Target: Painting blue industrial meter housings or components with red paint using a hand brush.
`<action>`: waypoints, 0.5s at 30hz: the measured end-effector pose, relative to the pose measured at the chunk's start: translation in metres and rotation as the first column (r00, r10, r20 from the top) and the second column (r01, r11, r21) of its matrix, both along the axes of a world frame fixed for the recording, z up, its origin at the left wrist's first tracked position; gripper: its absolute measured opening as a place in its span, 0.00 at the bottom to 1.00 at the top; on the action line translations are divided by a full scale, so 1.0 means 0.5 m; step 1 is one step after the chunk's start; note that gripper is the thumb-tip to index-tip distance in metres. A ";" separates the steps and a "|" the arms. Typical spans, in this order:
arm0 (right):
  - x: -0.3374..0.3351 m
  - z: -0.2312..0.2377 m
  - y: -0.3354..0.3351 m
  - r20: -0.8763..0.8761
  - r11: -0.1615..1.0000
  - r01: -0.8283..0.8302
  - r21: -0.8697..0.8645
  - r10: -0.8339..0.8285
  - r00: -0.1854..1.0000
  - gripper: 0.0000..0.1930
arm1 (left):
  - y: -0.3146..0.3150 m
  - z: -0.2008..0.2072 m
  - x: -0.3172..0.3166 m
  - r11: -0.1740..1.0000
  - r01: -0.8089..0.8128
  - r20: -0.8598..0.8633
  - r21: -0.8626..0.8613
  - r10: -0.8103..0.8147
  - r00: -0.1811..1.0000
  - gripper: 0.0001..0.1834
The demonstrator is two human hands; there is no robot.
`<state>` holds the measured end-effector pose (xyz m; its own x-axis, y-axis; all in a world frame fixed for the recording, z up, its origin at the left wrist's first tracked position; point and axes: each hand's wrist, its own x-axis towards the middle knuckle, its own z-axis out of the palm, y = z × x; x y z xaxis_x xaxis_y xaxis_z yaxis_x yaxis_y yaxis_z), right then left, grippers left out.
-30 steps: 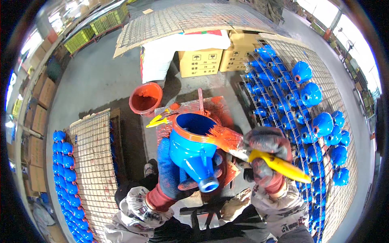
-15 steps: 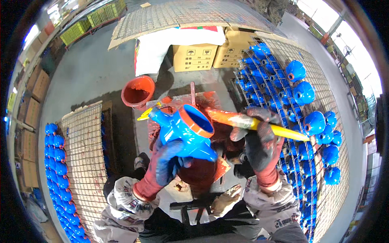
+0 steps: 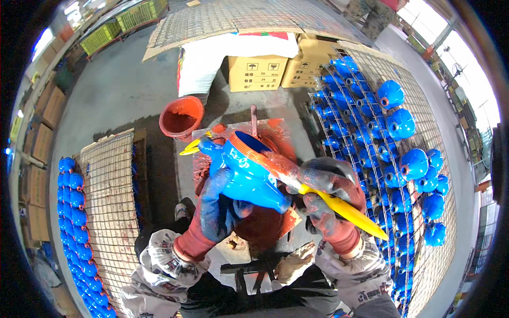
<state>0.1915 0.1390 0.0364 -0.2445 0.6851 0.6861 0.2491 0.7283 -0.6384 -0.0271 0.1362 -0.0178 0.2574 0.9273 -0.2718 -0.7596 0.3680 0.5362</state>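
Note:
My gloved left hand (image 3: 216, 209) is closed around a glossy blue metal pipe fitting (image 3: 244, 183), tilted with its wide round mouth up. An orange-red coat covers the threaded rim. In my gloved right hand (image 3: 334, 193) is a paintbrush (image 3: 344, 208) with a yellow handle, its red-coated head touching the right side of that rim. Beneath the fitting is a paint-stained board (image 3: 278, 132) with an upright rod (image 3: 254, 119). A second yellow tool end (image 3: 190, 148) sticks out at the left, partly hidden behind the fitting.
A red bucket (image 3: 180, 119) stands beyond the board. Blue fittings fill the right-hand mesh rack (image 3: 424, 108); more line the left mesh rack (image 3: 108, 185). Cardboard boxes (image 3: 254, 74) and a white sack (image 3: 199, 69) sit ahead. A person (image 3: 371, 13) stands at the far right.
The fitting has turned and tilted in my left hand. My right hand has shifted, swinging the brush so its handle points down to the right, its head now on the rim.

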 end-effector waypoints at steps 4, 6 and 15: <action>0.005 -0.010 0.009 -0.008 0.999 -0.011 0.048 0.011 1.000 0.21 | 0.004 0.015 -0.003 0.975 0.216 0.193 0.052 -0.222 0.956 0.51; 0.005 -0.019 0.011 -0.138 0.997 -0.070 -0.045 0.063 0.988 0.18 | 0.003 0.014 -0.007 0.971 0.241 0.339 -0.005 -0.225 0.914 0.53; 0.018 -0.064 0.025 -0.463 0.945 -0.174 -0.276 0.027 0.886 0.13 | -0.006 -0.059 -0.026 0.871 0.476 0.859 0.122 -0.333 0.389 0.55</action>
<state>0.2005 0.1516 0.0045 -0.0406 0.8641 0.5017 -0.1803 0.4876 -0.8543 -0.0402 0.1334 -0.0473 0.7557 0.6240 0.1990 -0.5434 0.7669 -0.3413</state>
